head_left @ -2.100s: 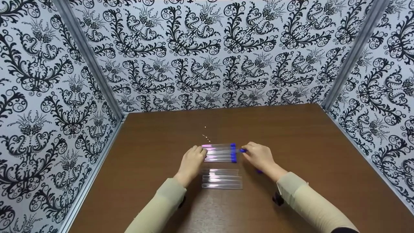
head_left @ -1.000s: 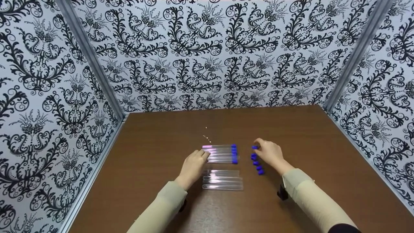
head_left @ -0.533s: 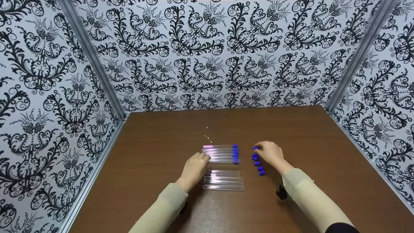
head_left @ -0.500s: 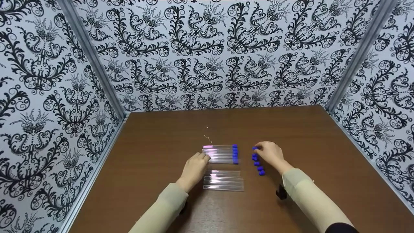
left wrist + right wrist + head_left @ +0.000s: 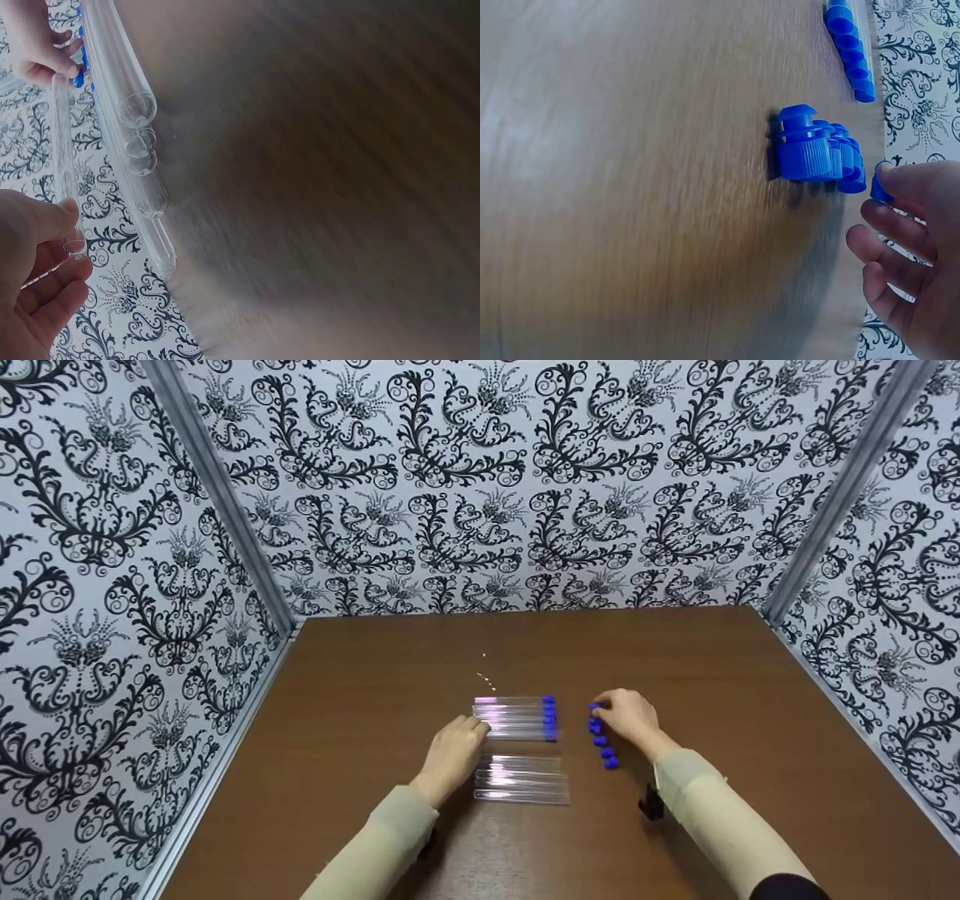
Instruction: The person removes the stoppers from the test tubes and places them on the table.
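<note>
My left hand [image 5: 452,748] pinches a clear test tube [image 5: 63,142] near its rounded end, between thumb and fingers; the tube is held apart from the others in the left wrist view. Close by lies a row of clear tubes [image 5: 510,709] with blue caps [image 5: 550,711] on their right ends. Nearer the body, several uncapped tubes [image 5: 517,781] lie side by side. My right hand [image 5: 630,718] pinches a small blue cap [image 5: 880,185] between thumb and index finger, its other fingers loosely bent. Beside it several loose blue caps [image 5: 804,154] stand in a line on the table.
The brown wooden table [image 5: 360,682] carries everything. A few tiny light specks [image 5: 487,680] show beyond the capped tubes. Patterned black-and-white walls [image 5: 480,510] with grey metal corner posts [image 5: 225,495] enclose the table at the back and sides.
The right hand has moved right, from beside the capped tube ends to the far end of the loose cap line, and now pinches a cap there. The left hand stays near the tubes.
</note>
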